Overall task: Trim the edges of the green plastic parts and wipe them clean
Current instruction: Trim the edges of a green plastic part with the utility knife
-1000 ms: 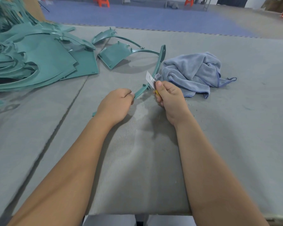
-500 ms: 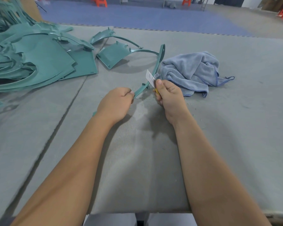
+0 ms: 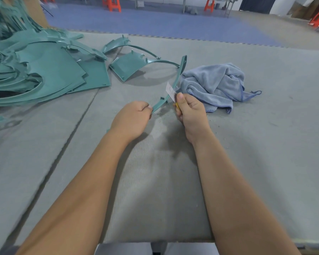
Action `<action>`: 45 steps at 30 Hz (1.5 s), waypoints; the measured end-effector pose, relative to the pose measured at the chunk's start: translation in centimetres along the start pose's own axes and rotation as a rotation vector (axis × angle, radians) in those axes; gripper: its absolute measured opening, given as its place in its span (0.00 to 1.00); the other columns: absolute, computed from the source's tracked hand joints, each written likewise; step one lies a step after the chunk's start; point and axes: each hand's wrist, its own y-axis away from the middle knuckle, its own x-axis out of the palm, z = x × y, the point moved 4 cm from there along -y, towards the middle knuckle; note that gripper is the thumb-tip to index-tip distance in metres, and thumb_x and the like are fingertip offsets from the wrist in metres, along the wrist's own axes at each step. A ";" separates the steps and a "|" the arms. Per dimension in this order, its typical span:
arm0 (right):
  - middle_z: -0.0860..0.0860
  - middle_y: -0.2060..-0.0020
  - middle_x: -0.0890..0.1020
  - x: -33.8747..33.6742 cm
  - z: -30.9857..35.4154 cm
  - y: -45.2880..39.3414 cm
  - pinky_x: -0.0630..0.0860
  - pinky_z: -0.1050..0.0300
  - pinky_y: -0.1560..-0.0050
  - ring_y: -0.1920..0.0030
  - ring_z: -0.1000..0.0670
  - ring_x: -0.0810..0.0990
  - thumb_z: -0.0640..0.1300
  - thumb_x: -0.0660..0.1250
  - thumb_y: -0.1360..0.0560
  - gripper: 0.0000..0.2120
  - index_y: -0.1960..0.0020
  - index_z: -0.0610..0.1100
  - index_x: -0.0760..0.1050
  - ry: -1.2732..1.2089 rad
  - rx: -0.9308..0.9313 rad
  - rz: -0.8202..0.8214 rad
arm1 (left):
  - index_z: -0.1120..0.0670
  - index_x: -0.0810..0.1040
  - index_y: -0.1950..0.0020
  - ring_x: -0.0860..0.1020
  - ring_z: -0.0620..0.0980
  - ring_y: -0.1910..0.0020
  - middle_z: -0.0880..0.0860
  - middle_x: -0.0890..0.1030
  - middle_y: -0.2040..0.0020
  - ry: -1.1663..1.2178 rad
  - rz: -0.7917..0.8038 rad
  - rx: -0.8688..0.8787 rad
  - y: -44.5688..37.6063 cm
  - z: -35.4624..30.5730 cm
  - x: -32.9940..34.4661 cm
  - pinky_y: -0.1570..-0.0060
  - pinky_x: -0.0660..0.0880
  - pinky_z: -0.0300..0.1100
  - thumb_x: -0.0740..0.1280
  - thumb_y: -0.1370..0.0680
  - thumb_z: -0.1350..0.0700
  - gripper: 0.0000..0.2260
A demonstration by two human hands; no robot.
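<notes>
**Q:** What are the main elements, from largest to smallest?

**A:** A grey padded work surface (image 3: 247, 153) carries everything. Far to the left of the left hand, and beyond it, lies a pile of green plastic parts (image 3: 35, 74). Two loose green parts (image 3: 131, 67) rest just past both hands, beside the pile. A crumpled blue-grey cloth (image 3: 214, 85) lies just beyond and to the right of the right hand.

**Q:** Where is the part being worked?

**A:** A curved green strip (image 3: 175, 83) rises from the left hand, arcs up and away between the two hands, and its far end stands above the cloth's left edge.

**Q:** What do the hands do?

**A:** The left hand (image 3: 132, 119) is curled closed and pinches the strip's near end at its fingertips. The right hand (image 3: 191, 112) is curled around a small blade (image 3: 170, 91) with a yellow handle (image 3: 177, 106), thumb pointing upward; the pale blade lies against the strip's right edge, just above the thumb.
</notes>
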 end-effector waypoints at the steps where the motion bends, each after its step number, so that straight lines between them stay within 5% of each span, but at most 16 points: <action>1: 0.54 0.74 0.67 -0.1 0.0 0.0 0.61 0.66 0.71 0.72 0.56 0.62 0.46 0.61 0.18 0.21 0.71 0.51 0.71 -0.027 0.007 -0.027 | 0.58 0.73 0.64 0.68 0.51 0.70 0.51 0.71 0.71 -0.009 0.002 0.001 0.0 0.1 0.0 0.67 0.62 0.44 0.57 0.20 0.52 0.16; 5: 0.53 0.70 0.69 -2.1 -0.4 -0.6 0.59 0.66 0.74 0.74 0.58 0.63 0.45 0.58 0.17 0.13 0.59 0.47 0.74 -0.466 0.144 -0.259 | 0.56 0.72 0.65 0.70 0.52 0.69 0.52 0.72 0.70 -0.072 0.029 -0.004 0.3 1.4 -0.7 0.67 0.62 0.45 0.58 0.21 0.52 0.15; 11: 0.52 0.71 0.69 -1.5 -0.3 -0.6 0.59 0.66 0.74 0.74 0.58 0.64 0.45 0.58 0.17 0.13 0.59 0.45 0.72 -0.351 0.102 -0.203 | 0.54 0.71 0.66 0.70 0.50 0.69 0.48 0.70 0.72 -0.040 -0.087 -0.006 0.0 2.0 -1.4 0.68 0.62 0.43 0.57 0.20 0.50 0.16; 14: 0.53 0.73 0.70 -1.5 -0.2 -0.7 0.60 0.66 0.75 0.75 0.57 0.64 0.46 0.59 0.17 0.14 0.60 0.45 0.73 -0.345 0.137 -0.186 | 0.48 0.73 0.57 0.72 0.48 0.68 0.48 0.72 0.71 -0.057 -0.159 0.051 0.5 1.9 -1.7 0.69 0.63 0.42 0.52 0.20 0.40 0.17; 18: 0.50 0.73 0.68 -0.6 -0.1 -0.3 0.58 0.65 0.73 0.74 0.56 0.63 0.46 0.60 0.17 0.15 0.62 0.45 0.73 -0.203 0.137 -0.083 | 0.26 0.65 0.35 0.74 0.44 0.61 0.39 0.77 0.60 -0.104 -0.134 0.151 0.8 1.6 -1.9 0.65 0.67 0.38 0.53 0.23 0.31 0.16; 21: 0.50 0.73 0.69 0.2 0.1 0.1 0.57 0.64 0.73 0.73 0.55 0.62 0.45 0.61 0.18 0.14 0.63 0.46 0.74 -0.099 0.124 -0.026 | 0.40 0.73 0.33 0.74 0.49 0.58 0.45 0.76 0.54 -0.229 -0.229 0.224 0.5 1.3 -1.9 0.66 0.65 0.41 0.56 0.18 0.43 0.16; 24: 0.53 0.75 0.70 0.8 0.4 0.5 0.59 0.63 0.72 0.73 0.54 0.63 0.43 0.61 0.18 0.14 0.63 0.46 0.74 -0.018 0.103 -0.011 | 0.57 0.75 0.42 0.73 0.52 0.60 0.52 0.73 0.47 -0.282 -0.342 0.265 0.4 0.9 -2.2 0.64 0.67 0.44 0.55 0.17 0.55 0.11; 29: 0.50 0.72 0.76 2.4 1.4 1.1 0.65 0.61 0.75 0.78 0.52 0.70 0.43 0.61 0.18 0.14 0.62 0.44 0.73 0.086 0.024 0.054 | 0.50 0.71 0.47 0.72 0.50 0.65 0.47 0.75 0.62 -0.278 -0.342 0.194 0.7 1.0 -2.0 0.69 0.63 0.44 0.53 0.18 0.51 0.08; 38: 0.49 0.79 0.67 4.6 3.1 1.5 0.62 0.65 0.74 0.78 0.56 0.63 0.39 0.61 0.19 0.15 0.64 0.40 0.74 0.146 0.015 0.173 | 0.51 0.73 0.60 0.67 0.50 0.68 0.45 0.67 0.69 -0.236 -0.406 0.251 1.0 0.3 -1.7 0.70 0.56 0.43 0.57 0.19 0.47 0.14; 45: 0.50 0.79 0.65 3.5 4.0 0.8 0.61 0.64 0.73 0.77 0.56 0.62 0.40 0.62 0.19 0.17 0.67 0.42 0.73 0.254 0.033 0.170 | 0.56 0.75 0.62 0.69 0.51 0.69 0.47 0.70 0.69 -0.209 -0.457 0.305 1.4 0.3 -1.6 0.71 0.63 0.44 0.57 0.19 0.48 0.17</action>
